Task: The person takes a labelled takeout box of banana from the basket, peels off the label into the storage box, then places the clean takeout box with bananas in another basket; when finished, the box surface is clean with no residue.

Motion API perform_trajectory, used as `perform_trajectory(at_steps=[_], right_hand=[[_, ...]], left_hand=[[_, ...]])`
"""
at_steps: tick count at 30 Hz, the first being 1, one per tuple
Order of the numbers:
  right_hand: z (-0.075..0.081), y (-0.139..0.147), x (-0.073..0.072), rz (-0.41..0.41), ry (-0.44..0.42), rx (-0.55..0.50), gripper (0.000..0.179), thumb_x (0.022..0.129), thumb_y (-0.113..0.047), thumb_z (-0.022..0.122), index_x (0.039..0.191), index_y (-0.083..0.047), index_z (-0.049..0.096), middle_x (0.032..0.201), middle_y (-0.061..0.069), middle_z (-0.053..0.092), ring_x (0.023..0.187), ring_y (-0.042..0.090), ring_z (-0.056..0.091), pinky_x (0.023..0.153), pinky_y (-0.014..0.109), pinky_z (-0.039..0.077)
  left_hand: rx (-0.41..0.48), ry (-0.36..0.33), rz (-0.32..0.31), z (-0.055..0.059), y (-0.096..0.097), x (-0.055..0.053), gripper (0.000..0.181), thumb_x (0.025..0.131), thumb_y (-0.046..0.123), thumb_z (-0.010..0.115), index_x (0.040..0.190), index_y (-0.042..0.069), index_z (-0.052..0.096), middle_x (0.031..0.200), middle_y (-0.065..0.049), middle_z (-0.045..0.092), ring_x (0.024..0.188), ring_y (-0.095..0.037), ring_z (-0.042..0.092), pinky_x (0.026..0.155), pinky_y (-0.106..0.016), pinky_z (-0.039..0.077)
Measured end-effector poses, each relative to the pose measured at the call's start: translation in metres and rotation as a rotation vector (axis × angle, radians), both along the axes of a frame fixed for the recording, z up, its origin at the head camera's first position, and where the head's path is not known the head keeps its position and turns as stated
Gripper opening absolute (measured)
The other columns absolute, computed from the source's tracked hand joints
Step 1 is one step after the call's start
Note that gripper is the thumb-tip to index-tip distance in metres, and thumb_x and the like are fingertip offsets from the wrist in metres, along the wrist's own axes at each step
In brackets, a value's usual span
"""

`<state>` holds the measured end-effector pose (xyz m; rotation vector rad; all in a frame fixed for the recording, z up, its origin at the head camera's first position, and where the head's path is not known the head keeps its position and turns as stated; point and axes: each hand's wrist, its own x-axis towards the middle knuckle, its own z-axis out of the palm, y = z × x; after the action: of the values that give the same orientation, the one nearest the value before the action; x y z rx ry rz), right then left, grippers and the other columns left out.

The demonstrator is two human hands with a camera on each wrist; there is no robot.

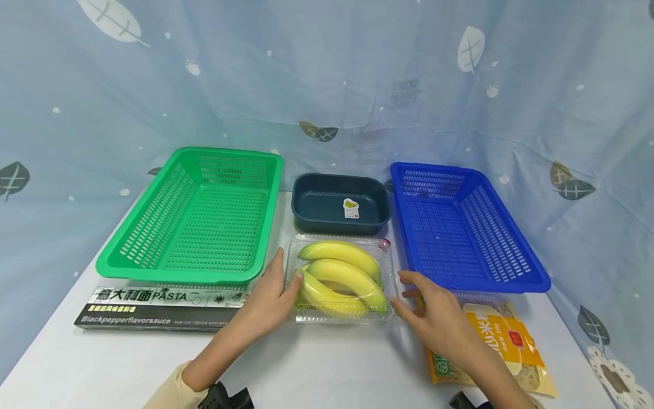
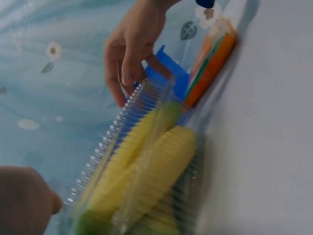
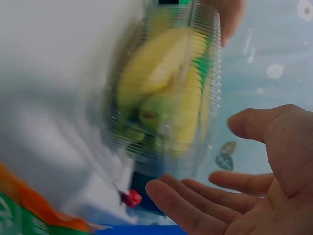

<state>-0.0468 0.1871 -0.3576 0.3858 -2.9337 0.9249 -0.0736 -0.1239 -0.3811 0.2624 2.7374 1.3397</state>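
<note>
A clear plastic clamshell box [image 1: 289,255] with several yellow bananas [image 1: 352,278] inside stands on the white table in the middle of the head view. At its left side is my left hand [image 1: 271,298], fingers extended along the edge and thumb at the front left of the lid. My right hand [image 1: 434,318] hovers by the box's right edge with its fingers spread. The right wrist view shows that palm [image 3: 288,161] holding nothing. A small red piece [image 3: 131,197] sits at one corner of the box.
Behind the box is a dark blue tub [image 1: 322,221] with a banana sticker. A green basket [image 1: 189,275] stands left, a blue basket [image 1: 460,282] right. The black-and-white pasta box [image 1: 158,309] lies at front left, and an orange food packet [image 1: 511,346] lies beneath my right forearm.
</note>
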Motion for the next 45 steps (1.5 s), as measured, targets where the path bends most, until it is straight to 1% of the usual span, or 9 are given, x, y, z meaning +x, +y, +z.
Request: perform_trajectory(at_steps=[6, 10, 13, 16, 20, 25, 31, 40, 45], right_hand=[[-0.015, -0.002, 0.003, -0.037, -0.043, -0.1, 0.064, 0.095, -0.036, 0.071, 0.145, -0.008, 0.044, 0.131, 0.012, 0.062, 0.104, 0.027, 0.068, 0.07, 0.031, 0.06], [-0.022, -0.003, 0.005, -0.086, -0.054, -0.146, 0.065, 0.096, -0.04, 0.068, 0.147, -0.01, 0.042, 0.134, 0.01, 0.06, 0.107, 0.026, 0.066, 0.074, 0.037, 0.06], [-0.026, -0.006, 0.007, -0.097, -0.143, -0.212, 0.067, 0.097, -0.042, 0.065, 0.149, -0.009, 0.039, 0.138, 0.012, 0.056, 0.112, 0.03, 0.064, 0.077, 0.038, 0.059], [-0.032, -0.009, 0.008, -0.126, -0.255, -0.326, 0.067, 0.099, -0.042, 0.062, 0.152, -0.011, 0.035, 0.142, 0.017, 0.052, 0.119, 0.036, 0.059, 0.08, 0.037, 0.059], [-0.037, -0.014, 0.005, -0.163, -0.327, -0.505, 0.062, 0.101, -0.038, 0.06, 0.15, -0.008, 0.037, 0.135, 0.023, 0.057, 0.118, 0.037, 0.06, 0.085, 0.04, 0.058], [-0.038, -0.017, 0.003, -0.207, -0.373, -0.629, 0.057, 0.102, -0.033, 0.06, 0.145, -0.001, 0.041, 0.128, 0.022, 0.062, 0.114, 0.032, 0.063, 0.088, 0.04, 0.057], [-0.035, -0.017, 0.01, -0.206, -0.327, -0.599, 0.056, 0.101, -0.026, 0.061, 0.144, 0.004, 0.04, 0.133, 0.024, 0.058, 0.119, 0.036, 0.059, 0.096, 0.042, 0.052], [-0.029, -0.017, 0.027, -0.213, -0.211, -0.572, 0.051, 0.099, -0.016, 0.063, 0.141, 0.006, 0.045, 0.132, 0.024, 0.058, 0.121, 0.037, 0.057, 0.102, 0.04, 0.047], [-0.021, -0.016, 0.035, -0.232, -0.192, -0.553, 0.053, 0.098, -0.016, 0.066, 0.143, 0.003, 0.045, 0.141, 0.025, 0.051, 0.132, 0.042, 0.046, 0.109, 0.05, 0.036]], left_hand=[[0.158, -0.102, 0.105, -0.011, 0.005, -0.017, 0.071, 0.107, 0.032, 0.042, 0.155, -0.009, 0.009, 0.158, -0.032, 0.02, 0.145, -0.046, 0.021, 0.117, -0.056, 0.019], [0.323, -0.207, 0.171, -0.015, 0.008, -0.027, 0.068, 0.106, 0.034, 0.043, 0.155, -0.006, 0.017, 0.156, -0.032, 0.026, 0.143, -0.046, 0.025, 0.116, -0.057, 0.021], [0.43, -0.289, 0.205, -0.016, 0.009, -0.032, 0.067, 0.105, 0.034, 0.043, 0.155, -0.004, 0.019, 0.157, -0.03, 0.025, 0.145, -0.044, 0.024, 0.117, -0.055, 0.02], [0.459, -0.32, 0.221, -0.016, 0.009, -0.035, 0.068, 0.105, 0.036, 0.043, 0.154, -0.004, 0.021, 0.157, -0.03, 0.024, 0.145, -0.044, 0.024, 0.117, -0.056, 0.02], [0.465, -0.327, 0.23, -0.016, 0.008, -0.037, 0.066, 0.105, 0.039, 0.044, 0.152, -0.004, 0.027, 0.156, -0.028, 0.029, 0.144, -0.043, 0.026, 0.117, -0.056, 0.022], [0.524, -0.323, 0.242, -0.019, 0.008, -0.037, 0.056, 0.104, 0.035, 0.049, 0.144, -0.003, 0.04, 0.147, -0.024, 0.041, 0.138, -0.04, 0.036, 0.113, -0.055, 0.03], [0.565, -0.296, 0.251, -0.022, 0.012, -0.035, 0.051, 0.103, 0.032, 0.051, 0.139, -0.003, 0.044, 0.136, -0.024, 0.05, 0.127, -0.036, 0.047, 0.107, -0.05, 0.039], [0.595, -0.263, 0.243, -0.015, 0.017, -0.023, 0.042, 0.102, 0.028, 0.053, 0.134, 0.002, 0.048, 0.12, -0.017, 0.058, 0.104, -0.026, 0.057, 0.086, -0.034, 0.049], [0.62, -0.226, 0.238, -0.009, 0.02, -0.012, 0.044, 0.103, 0.025, 0.052, 0.139, 0.002, 0.045, 0.131, -0.016, 0.055, 0.119, -0.028, 0.053, 0.102, -0.043, 0.043]])
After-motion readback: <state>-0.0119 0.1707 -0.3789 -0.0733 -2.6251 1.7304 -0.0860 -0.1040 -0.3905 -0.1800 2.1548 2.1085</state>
